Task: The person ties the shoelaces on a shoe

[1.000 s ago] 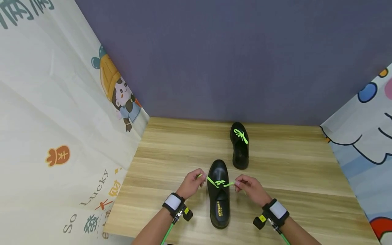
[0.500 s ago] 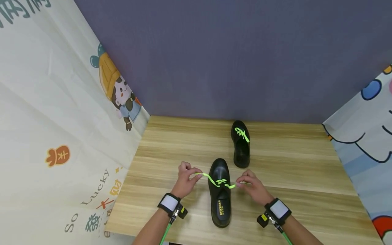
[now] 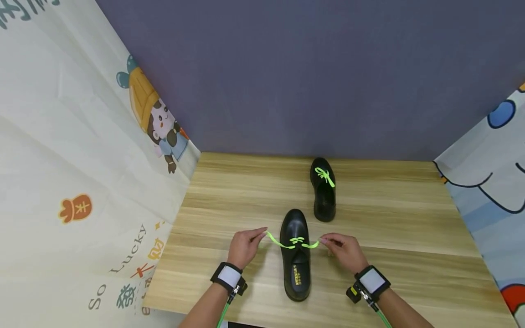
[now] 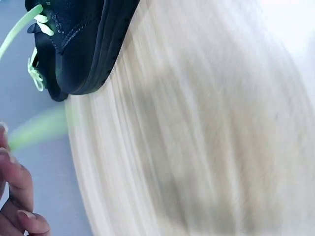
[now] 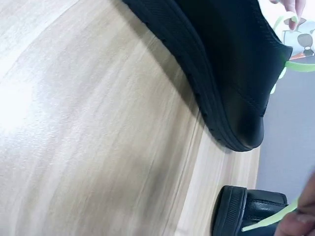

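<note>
Near table (image 3: pixel 410 273) edge: black shoe (image 3: pixel 296 264), toe pointing away, between both hands. Left hand (image 3: pixel 243 246) pinches one end of the green lace (image 3: pixel 297 241); right hand (image 3: pixel 343 250) pinches the other end. Lace runs out to both sides from the eyelets, slightly slack. Beyond, a second shoe (image 3: pixel 324 196), lace tied, near the purple wall (image 3: pixel 307 77). Cartoon-print cloths (image 3: pixel 82 159) hang at both sides.

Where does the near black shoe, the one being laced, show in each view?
Head: near shoe bottom centre, between both hands.
Left wrist: near shoe top left, seen side-on.
Right wrist: near shoe runs across the top to right.
Shared landmark: its green lace.
</note>
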The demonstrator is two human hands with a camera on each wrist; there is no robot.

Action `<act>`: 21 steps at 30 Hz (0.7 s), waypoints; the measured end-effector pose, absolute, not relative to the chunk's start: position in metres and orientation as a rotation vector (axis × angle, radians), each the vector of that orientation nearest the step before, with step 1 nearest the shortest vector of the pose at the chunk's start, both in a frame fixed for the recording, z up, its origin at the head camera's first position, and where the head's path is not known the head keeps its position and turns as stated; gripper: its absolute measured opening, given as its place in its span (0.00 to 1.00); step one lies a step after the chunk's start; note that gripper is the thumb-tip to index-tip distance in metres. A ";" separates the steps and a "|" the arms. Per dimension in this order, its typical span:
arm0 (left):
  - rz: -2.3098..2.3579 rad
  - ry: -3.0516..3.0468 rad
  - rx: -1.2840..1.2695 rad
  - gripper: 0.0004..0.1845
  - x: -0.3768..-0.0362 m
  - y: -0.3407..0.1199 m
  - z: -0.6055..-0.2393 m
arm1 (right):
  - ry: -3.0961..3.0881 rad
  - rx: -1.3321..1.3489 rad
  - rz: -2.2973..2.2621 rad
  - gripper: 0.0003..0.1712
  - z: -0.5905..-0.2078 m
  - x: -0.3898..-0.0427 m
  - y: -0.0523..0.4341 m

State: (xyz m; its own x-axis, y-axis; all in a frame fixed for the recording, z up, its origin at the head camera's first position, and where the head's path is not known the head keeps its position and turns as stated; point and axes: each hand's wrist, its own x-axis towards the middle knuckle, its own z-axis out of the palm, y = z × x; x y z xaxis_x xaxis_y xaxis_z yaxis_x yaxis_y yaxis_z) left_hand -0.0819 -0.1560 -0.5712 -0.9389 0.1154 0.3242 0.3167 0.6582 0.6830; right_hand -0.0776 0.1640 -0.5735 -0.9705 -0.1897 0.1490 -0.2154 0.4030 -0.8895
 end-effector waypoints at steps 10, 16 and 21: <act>-1.825 -2.349 0.017 0.13 -0.082 -0.146 -0.581 | -2.497 0.158 1.844 0.07 -0.582 -0.075 0.160; -2.274 -2.058 0.010 0.20 -0.087 -0.134 -0.576 | -2.179 0.333 2.091 0.13 -0.579 -0.084 0.150; -2.404 -2.024 0.004 0.17 -0.091 -0.120 -0.567 | -2.043 0.416 2.264 0.14 -0.570 -0.092 0.136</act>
